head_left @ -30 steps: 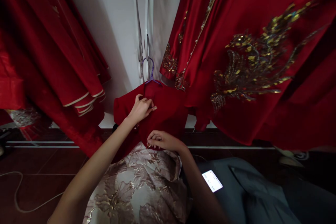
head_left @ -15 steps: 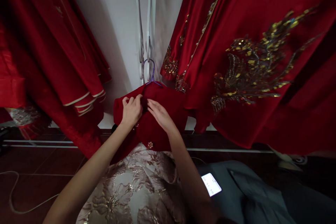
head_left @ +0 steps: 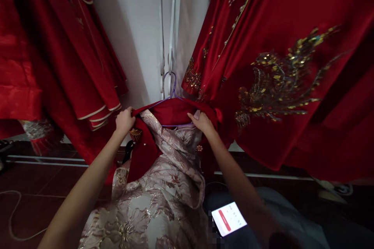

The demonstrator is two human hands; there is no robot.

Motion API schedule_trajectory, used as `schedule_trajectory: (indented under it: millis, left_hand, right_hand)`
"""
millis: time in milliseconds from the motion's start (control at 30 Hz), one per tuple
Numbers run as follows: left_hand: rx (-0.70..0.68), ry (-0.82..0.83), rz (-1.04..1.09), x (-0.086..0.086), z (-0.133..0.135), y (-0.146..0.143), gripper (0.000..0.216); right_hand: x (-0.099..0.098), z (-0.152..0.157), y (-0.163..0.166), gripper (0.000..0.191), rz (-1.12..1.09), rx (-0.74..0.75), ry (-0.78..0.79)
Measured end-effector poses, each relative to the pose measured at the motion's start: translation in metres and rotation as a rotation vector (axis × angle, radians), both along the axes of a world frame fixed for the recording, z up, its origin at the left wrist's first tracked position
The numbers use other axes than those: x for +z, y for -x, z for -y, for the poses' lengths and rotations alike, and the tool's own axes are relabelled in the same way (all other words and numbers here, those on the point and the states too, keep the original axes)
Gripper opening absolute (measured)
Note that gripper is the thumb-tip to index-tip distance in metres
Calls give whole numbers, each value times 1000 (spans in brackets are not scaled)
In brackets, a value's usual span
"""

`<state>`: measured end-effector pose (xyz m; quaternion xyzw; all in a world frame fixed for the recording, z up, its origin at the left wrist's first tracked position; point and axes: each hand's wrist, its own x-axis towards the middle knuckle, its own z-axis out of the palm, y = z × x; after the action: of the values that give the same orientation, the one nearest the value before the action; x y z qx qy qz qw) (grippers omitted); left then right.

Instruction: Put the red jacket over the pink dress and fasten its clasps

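A small dark red jacket (head_left: 172,109) hangs on a purple wire hanger (head_left: 172,85) over a pale pink dress with gold floral brocade (head_left: 157,186). My left hand (head_left: 125,120) is closed on the jacket's left front edge. My right hand (head_left: 202,122) grips the right front edge. The two edges are held wide apart, so the brocade bodice shows between them. A gold ornamental clasp (head_left: 136,134) sits on the left flap just below my left hand.
Red gowns hang at the left (head_left: 55,66) and a red gown with gold sequin embroidery (head_left: 280,81) at the right. Behind stands a white cabinet door (head_left: 137,31). A lit phone (head_left: 229,218) lies low right. A cable (head_left: 14,210) trails on the dark floor.
A second ago both hands worked at clasps on the closed jacket front. Now the jacket is opened, each hand pulling one side outward, and the brocade dress beneath is uncovered.
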<state>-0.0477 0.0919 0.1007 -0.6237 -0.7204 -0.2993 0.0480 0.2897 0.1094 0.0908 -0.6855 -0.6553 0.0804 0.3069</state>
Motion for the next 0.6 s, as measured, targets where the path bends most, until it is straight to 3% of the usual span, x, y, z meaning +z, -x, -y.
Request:
schedule_trajectory:
  millis: [100, 200, 267, 367, 500, 600]
  left_hand:
    - [-66, 110, 228, -5, -7, 12, 28]
    - [-171, 407, 580, -10, -8, 23, 20]
    - [-185, 558, 677, -18, -4, 29, 14]
    - [-143, 649, 621, -35, 8, 36, 10]
    - [-77, 711, 481, -50, 15, 39, 31]
    - [-159, 480, 348, -41, 5, 30, 54]
  right_hand:
    - [21, -5, -25, 57, 136, 153, 4]
    - [47, -2, -44, 55, 187, 421, 152]
    - [60, 3, -52, 56, 153, 567, 264]
    - [65, 11, -58, 55, 28, 661, 329]
    - [51, 15, -63, 53, -175, 582, 225]
    - [37, 13, -67, 52, -250, 528, 111]
